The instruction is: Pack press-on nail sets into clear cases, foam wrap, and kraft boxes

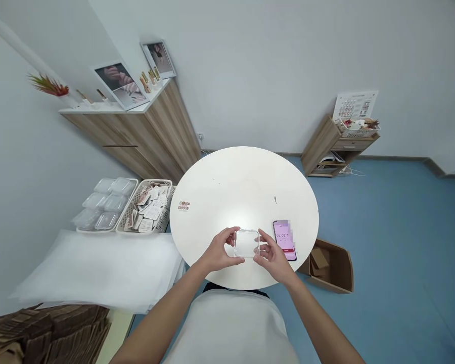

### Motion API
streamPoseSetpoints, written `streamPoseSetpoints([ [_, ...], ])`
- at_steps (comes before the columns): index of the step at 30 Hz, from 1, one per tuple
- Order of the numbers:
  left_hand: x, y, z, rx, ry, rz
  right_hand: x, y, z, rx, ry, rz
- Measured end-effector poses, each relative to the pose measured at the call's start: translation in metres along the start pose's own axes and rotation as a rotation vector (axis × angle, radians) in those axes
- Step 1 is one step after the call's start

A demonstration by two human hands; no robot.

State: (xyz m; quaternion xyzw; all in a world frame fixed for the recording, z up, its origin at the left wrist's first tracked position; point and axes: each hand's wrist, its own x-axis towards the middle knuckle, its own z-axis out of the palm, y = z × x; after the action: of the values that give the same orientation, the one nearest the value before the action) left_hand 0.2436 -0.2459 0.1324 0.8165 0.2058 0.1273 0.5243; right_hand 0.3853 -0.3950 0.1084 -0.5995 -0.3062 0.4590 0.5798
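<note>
A small clear plastic box [246,243] is held just above the near edge of the round white table [242,192]. My left hand [220,250] grips its left side with curled fingers and thumb. My right hand [272,253] grips its right side the same way. A phone [284,239] with a pink screen lies on the table just right of my right hand. A small strip of nail tips [184,205] lies near the table's left edge.
Left of the table stand a white basket of small packets [148,206] and a tray of clear boxes [105,203]. An open cardboard box [331,265] sits on the blue floor at the right. Wooden cabinets [144,131] line the back wall.
</note>
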Motion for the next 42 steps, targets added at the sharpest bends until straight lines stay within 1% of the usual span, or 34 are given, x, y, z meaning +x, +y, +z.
streamPoseSetpoints([
  [3, 0.002, 0.004, -0.005, -0.004, -0.008, 0.008, -0.004, -0.011, -0.004, -0.208, 0.031, -0.136],
  [6, 0.003, 0.005, -0.011, -0.02, -0.016, 0.012, -0.003, -0.026, -0.005, -0.387, 0.002, -0.236],
  [8, 0.003, 0.004, -0.015, -0.033, -0.034, 0.026, -0.001, -0.036, -0.003, -0.45, -0.059, -0.254],
  [11, -0.002, 0.001, -0.021, -0.055, -0.064, 0.056, 0.004, -0.046, 0.007, -0.512, -0.17, -0.256],
  [12, -0.004, 0.0, -0.023, -0.063, -0.07, 0.06, 0.006, -0.049, 0.011, -0.538, -0.187, -0.26],
  [14, -0.009, -0.004, -0.027, -0.085, -0.079, 0.057, 0.008, -0.051, 0.019, -0.599, -0.18, -0.283],
  [18, -0.018, -0.014, -0.029, -0.192, -0.127, 0.008, 0.01, -0.051, 0.026, -0.702, -0.119, -0.352],
  [21, -0.02, -0.019, -0.025, -0.308, -0.17, -0.034, 0.008, -0.047, 0.025, -0.748, -0.093, -0.375],
  [23, -0.019, -0.02, -0.022, -0.363, -0.173, -0.045, 0.006, -0.045, 0.024, -0.778, -0.084, -0.384],
  [27, -0.016, -0.016, -0.018, -0.407, -0.169, -0.063, 0.003, -0.039, 0.023, -0.853, -0.087, -0.415],
  [30, -0.015, -0.011, -0.017, -0.429, -0.18, -0.067, 0.002, -0.036, 0.021, -0.894, -0.097, -0.477],
  [37, -0.017, 0.0, -0.014, -0.504, -0.164, -0.092, 0.008, -0.029, 0.017, -0.915, -0.061, -0.638],
  [42, -0.019, 0.002, -0.012, -0.573, -0.146, -0.101, 0.014, -0.024, 0.02, -0.921, -0.052, -0.709],
])
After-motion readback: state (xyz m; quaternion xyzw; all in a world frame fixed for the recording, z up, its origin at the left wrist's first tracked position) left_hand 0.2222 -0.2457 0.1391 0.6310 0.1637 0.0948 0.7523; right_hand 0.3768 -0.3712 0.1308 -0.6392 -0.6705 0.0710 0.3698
